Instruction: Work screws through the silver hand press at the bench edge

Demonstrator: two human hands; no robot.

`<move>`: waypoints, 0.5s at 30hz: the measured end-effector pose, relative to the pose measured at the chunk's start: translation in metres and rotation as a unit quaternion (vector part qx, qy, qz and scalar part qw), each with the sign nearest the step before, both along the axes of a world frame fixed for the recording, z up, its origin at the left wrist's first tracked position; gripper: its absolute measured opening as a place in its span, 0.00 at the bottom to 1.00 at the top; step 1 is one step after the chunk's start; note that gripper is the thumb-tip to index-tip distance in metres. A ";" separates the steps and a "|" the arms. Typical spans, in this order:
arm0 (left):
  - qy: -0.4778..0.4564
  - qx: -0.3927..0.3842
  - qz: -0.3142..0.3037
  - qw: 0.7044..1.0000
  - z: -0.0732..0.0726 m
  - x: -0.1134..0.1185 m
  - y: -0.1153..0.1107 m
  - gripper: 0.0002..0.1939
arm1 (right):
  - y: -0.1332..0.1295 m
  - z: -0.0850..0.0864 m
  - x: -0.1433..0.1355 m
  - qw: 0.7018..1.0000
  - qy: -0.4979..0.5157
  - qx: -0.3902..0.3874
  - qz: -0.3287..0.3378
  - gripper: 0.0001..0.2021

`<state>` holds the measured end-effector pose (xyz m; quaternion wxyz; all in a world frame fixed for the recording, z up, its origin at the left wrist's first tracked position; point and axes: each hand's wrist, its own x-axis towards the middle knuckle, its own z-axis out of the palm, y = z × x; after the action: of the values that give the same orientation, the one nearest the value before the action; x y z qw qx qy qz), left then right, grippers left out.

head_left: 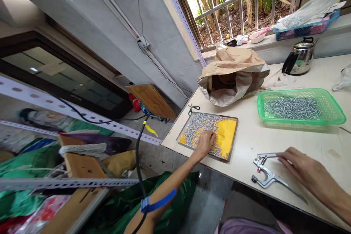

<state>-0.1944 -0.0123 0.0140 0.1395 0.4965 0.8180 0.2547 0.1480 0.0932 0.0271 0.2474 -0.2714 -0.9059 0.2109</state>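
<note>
My left hand (204,143) is over a shallow tray (233,135) with a yellow base, its fingers curled down among the small silver metal pins (196,122). Whatever sits between those fingertips is hidden. At the table's front edge, my right hand (304,168) has its thumb and fingers closed on one handle of metal hand pliers (267,179) with a C-shaped jaw. The other handle of the pliers points down to the right. Small green-handled scissors (193,108) lie just behind the tray.
A green plastic basket (333,111) holds many similar pins. Behind the tray stands an open brown paper bag (238,65); a metal kettle (303,56) is at the back right. A black cable (138,153) with blue tape hangs by my left arm.
</note>
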 end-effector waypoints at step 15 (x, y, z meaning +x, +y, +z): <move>-0.381 0.088 0.011 0.921 0.047 0.090 -0.014 0.25 | -0.031 0.019 -0.133 0.904 0.204 -0.376 0.015 0.11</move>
<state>-0.1041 -0.0260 0.0613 0.3936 0.3636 0.6828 0.4966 0.0149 0.0619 0.0463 0.3036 -0.2815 -0.6931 0.5901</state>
